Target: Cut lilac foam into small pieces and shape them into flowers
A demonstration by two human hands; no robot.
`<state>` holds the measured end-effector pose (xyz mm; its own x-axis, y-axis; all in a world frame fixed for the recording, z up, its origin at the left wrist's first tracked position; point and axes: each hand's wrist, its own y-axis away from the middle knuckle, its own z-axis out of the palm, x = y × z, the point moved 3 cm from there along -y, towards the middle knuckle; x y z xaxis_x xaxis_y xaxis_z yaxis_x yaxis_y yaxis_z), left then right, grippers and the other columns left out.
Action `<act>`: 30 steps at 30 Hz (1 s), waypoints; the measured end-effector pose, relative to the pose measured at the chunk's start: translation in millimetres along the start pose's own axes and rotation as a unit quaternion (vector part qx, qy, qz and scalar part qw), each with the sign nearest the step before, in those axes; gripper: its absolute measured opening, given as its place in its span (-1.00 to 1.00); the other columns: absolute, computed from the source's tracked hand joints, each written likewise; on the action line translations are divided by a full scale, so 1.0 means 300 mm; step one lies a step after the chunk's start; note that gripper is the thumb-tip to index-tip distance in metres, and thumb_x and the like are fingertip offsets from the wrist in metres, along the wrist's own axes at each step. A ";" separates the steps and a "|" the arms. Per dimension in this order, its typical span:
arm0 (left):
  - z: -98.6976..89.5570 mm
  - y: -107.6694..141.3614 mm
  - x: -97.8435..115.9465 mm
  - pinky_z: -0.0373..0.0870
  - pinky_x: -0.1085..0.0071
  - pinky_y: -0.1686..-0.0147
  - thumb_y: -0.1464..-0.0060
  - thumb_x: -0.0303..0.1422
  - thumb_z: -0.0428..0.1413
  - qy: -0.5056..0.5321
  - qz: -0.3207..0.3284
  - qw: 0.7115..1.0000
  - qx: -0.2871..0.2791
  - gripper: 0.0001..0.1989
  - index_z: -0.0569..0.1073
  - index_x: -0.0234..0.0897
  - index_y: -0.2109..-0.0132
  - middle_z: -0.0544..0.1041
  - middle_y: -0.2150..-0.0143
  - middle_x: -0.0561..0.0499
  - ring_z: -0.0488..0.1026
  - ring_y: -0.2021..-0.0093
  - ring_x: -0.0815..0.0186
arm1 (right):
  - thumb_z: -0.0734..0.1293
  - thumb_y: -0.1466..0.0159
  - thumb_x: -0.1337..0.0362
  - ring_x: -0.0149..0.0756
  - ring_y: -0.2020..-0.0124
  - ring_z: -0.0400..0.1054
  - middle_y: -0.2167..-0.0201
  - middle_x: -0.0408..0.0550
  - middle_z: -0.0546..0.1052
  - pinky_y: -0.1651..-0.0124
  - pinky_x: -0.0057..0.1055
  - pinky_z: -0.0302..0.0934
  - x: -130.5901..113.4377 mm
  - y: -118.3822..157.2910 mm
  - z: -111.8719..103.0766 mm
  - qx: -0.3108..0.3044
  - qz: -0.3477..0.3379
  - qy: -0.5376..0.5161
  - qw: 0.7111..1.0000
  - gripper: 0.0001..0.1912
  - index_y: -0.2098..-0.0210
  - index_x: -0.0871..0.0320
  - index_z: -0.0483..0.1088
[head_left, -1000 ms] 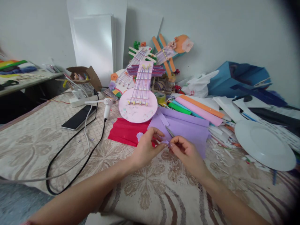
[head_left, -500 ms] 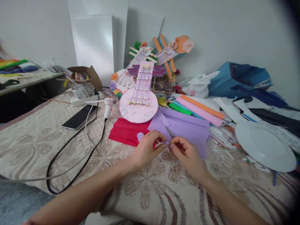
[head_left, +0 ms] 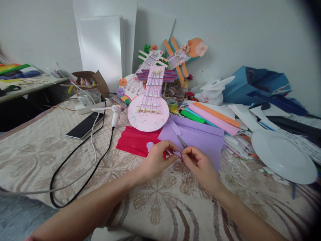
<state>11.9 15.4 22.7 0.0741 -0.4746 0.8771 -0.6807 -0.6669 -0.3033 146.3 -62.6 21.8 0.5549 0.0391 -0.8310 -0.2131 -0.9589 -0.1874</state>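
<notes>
A small strip of purple crepe paper is pinched between my left hand and my right hand, fingertips almost meeting. Under and behind them lies a larger purple crepe sheet, partly over a red crepe sheet. Scissors rest on the purple sheet, their handles hidden by my right hand; a cut purple strip lies beyond the blades. Just left of my left hand, a small purple paper piece sits on the red sheet. A pink paper-plate guitar leans behind.
To the left are a white glue gun with a looping black cable and a dark phone. Rolled coloured paper, paper scraps and a white plate lie right. A blue bag stands at the back.
My fingers have shifted slightly around the purple strip, and a bit more of it shows between them. Everything else stays in place.
</notes>
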 end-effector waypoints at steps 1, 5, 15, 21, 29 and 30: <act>0.000 0.002 0.002 0.32 0.42 0.26 0.03 -0.46 0.10 -0.007 0.007 1.000 -0.001 -0.88 0.39 -0.30 0.26 0.46 0.31 0.01 0.39 0.29 0.36 | 0.19 -0.22 0.30 -0.38 0.47 0.26 0.51 -0.17 0.36 0.44 -0.50 0.14 0.000 0.000 0.000 0.000 0.000 -0.001 1.000 -0.90 0.42 0.13 0.27; 0.000 0.004 0.008 0.31 0.42 0.27 0.03 -0.46 0.09 -0.015 0.019 1.000 -0.007 -0.94 0.38 -0.30 0.32 0.45 0.34 0.01 0.38 0.31 0.36 | 0.19 -0.22 0.30 -0.37 0.47 0.27 0.50 -0.16 0.37 0.44 -0.49 0.14 0.000 -0.002 0.001 0.000 0.004 -0.007 1.000 -0.90 0.43 0.13 0.27; 0.028 -0.007 -0.050 0.31 0.46 0.38 0.11 -0.39 0.17 0.243 -0.146 0.959 -0.008 -0.86 0.38 -0.39 0.41 0.44 0.44 0.01 0.36 0.43 0.42 | 0.20 -0.23 0.25 -0.41 0.48 0.21 0.53 -0.19 0.31 0.42 -0.50 0.11 0.005 0.000 0.010 -0.021 0.053 -0.080 0.995 -0.87 0.42 0.15 0.27; 0.035 -0.006 -0.059 0.26 0.49 0.41 0.13 -0.39 0.19 0.286 -0.170 0.943 0.017 -0.84 0.36 -0.39 0.44 0.42 0.49 0.04 0.33 0.48 0.46 | 0.22 -0.23 0.23 -0.43 0.50 0.21 0.57 -0.21 0.32 0.41 -0.51 0.10 0.025 -0.004 0.023 -0.040 0.092 -0.164 0.981 -0.83 0.46 0.16 0.26; 0.027 -0.008 -0.061 0.24 0.50 0.43 0.11 -0.38 0.18 0.263 -0.157 0.951 0.029 -0.84 0.37 -0.38 0.43 0.41 0.50 0.06 0.31 0.48 0.47 | 0.20 -0.25 0.16 -0.41 0.48 0.21 0.54 -0.19 0.32 0.40 -0.49 0.11 0.024 -0.002 0.024 -0.048 0.079 -0.182 0.979 -0.79 0.44 0.15 0.28; 0.026 -0.008 -0.060 0.24 0.50 0.43 0.12 -0.38 0.18 0.263 -0.155 0.952 0.029 -0.84 0.37 -0.38 0.43 0.41 0.50 0.06 0.31 0.48 0.47 | 0.22 -0.23 0.16 -0.41 0.48 0.20 0.54 -0.19 0.31 0.41 -0.49 0.10 0.022 -0.001 0.025 -0.051 0.078 -0.178 0.980 -0.80 0.43 0.15 0.28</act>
<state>17.9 21.0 4.6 -0.1211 0.0923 0.9883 -0.6423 -0.7664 -0.0071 144.0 -60.1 12.3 0.2029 -0.0328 -0.9786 -0.1811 -0.9835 -0.0046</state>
